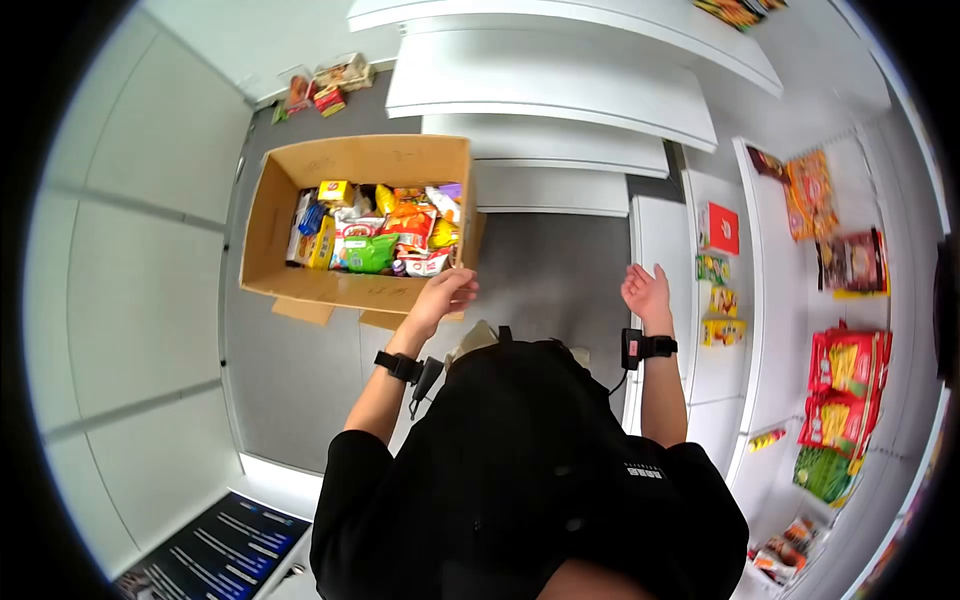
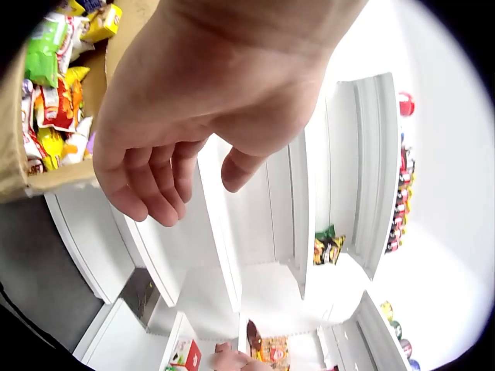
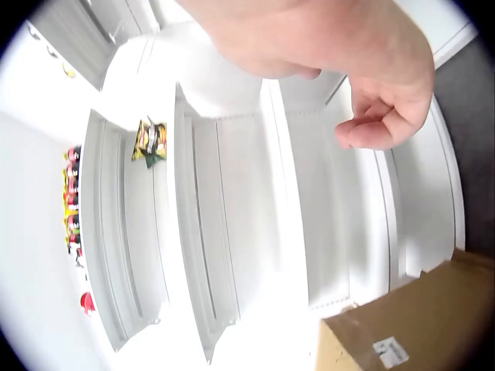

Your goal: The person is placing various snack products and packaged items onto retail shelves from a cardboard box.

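Note:
My left hand [image 1: 447, 295] is at the near right corner of a cardboard box [image 1: 350, 292], overlapping its rim in the head view. Its fingers hang loosely bent with nothing between them, as the left wrist view shows. Inside the box lie packaged snacks, among them a green bag [image 1: 371, 254], a red-orange bag [image 1: 410, 222] and a small yellow box [image 1: 335, 192]. Off to the right, my right hand [image 1: 648, 291] hovers palm up beside the low white shelf, fingers loosely curled and holding nothing.
Tiered white shelves [image 1: 550, 75] stand ahead. On the right-hand shelving are red snack bags [image 1: 848, 362], an orange bag [image 1: 810, 195] and a red box [image 1: 722, 229]. Several packages [image 1: 328, 99] sit on the floor by the far left wall. White panels [image 1: 140, 300] line the left.

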`<state>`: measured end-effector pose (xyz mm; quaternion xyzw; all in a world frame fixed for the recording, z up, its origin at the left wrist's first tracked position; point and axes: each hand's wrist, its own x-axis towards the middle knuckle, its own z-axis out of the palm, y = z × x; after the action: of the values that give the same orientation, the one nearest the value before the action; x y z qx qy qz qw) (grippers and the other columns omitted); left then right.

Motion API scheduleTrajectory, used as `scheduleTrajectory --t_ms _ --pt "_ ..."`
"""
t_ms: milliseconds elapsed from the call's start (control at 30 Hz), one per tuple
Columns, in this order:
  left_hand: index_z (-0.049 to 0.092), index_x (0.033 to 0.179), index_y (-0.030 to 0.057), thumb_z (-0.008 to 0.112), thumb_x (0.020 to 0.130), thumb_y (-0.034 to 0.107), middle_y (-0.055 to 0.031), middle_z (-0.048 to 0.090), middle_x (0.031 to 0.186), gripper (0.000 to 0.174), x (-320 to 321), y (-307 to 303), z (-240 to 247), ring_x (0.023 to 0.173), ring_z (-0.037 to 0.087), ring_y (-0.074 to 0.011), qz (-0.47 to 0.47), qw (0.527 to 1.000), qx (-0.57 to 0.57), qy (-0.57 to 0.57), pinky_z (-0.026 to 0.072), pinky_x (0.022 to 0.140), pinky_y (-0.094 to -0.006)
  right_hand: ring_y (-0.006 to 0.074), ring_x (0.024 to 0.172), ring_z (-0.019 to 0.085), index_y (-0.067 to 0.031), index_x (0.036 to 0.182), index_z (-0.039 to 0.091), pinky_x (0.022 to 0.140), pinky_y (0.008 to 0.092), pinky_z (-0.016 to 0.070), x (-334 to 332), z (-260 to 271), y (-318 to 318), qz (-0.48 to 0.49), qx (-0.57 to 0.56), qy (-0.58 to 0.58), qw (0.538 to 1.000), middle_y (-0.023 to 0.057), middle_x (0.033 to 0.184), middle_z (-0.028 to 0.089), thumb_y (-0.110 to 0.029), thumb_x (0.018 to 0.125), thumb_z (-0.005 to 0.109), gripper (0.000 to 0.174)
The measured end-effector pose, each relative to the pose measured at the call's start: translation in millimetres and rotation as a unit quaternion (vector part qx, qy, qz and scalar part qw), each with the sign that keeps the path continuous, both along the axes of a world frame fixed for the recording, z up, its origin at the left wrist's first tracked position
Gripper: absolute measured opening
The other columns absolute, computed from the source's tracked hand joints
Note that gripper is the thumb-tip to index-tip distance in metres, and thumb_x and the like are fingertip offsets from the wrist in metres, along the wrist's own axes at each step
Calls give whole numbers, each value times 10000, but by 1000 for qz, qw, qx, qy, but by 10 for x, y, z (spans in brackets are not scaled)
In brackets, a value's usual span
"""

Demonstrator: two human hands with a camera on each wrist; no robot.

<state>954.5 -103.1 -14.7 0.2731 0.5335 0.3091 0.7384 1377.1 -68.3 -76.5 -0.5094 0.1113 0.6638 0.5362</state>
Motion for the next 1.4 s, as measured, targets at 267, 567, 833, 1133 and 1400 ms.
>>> scheduleTrajectory --t_ms 267,567,833,1133,1400 --pt "578 1161 77 499 940 306 -30 617 1034 328 -877 -331 -238 911 593 -127 144 989 -41 -7 481 815 -283 208 723 523 10 1151 481 674 338 474 -1853 362 1181 198 25 39 979 151 951 596 -428 952 410 487" --pt "569 1160 52 493 943 279 -47 620 1031 323 -1279 -276 -285 909 588 -137 319 946 -51 -10 474 814 -293 209 740 532 25 1140 476 677 342 479 -3371 -94 2160 355 -41 74 931 160 991 585 -423 958 396 490" --pt "560 1177 45 506 940 297 -51 612 1039 350 -1402 -244 -20 942 582 -153 466 879 -101 14 468 846 -317 277 866 554 -8 1131 430 741 424 506 -4827 -1001 2437 478 -224 39 849 178 985 548 -422 942 448 455" --pt "533 1198 26 496 941 285 -49 610 1031 367 -1348 79 -101 938 578 -159 557 819 -141 10 453 869 -352 430 1087 500 -126 1325 335 876 590 476 -5618 -1995 1744 660 -311 -24 683 261 1256 406 -346 917 505 495" --pt "529 1196 34 502 938 304 -32 605 1027 375 -1378 461 -333 937 566 -149 564 807 -173 -2 435 883 -345 391 1044 531 -89 1286 332 849 540 497 -5633 -2533 1554 628 -340 32 699 199 1310 375 -208 850 618 535"
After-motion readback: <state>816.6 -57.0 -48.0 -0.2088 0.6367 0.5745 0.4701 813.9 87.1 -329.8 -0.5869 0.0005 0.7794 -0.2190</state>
